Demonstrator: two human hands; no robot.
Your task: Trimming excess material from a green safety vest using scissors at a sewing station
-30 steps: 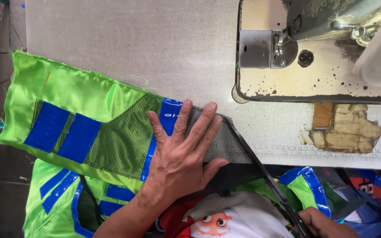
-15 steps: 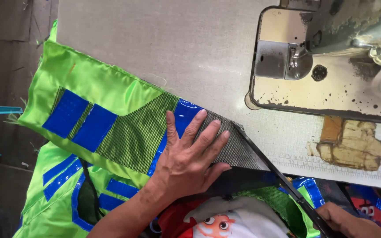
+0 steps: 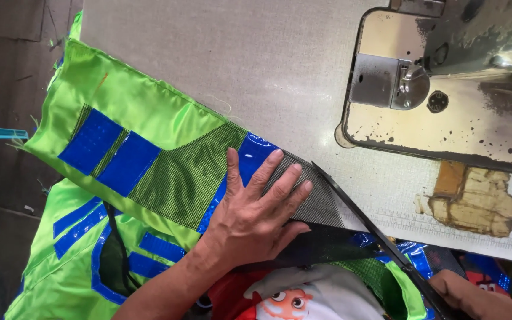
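Scissors, long black blades (image 3: 362,219), slant along the grey mesh edge (image 3: 318,201) just right of the flat, spread left hand (image 3: 256,216); the right hand (image 3: 475,296) grips their handle below.

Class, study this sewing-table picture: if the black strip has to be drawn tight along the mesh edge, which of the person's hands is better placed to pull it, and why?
The right hand, probably. It already holds the black strip's lower end. The left hand lies flat on the mesh panel, pinning the green garment to the table.
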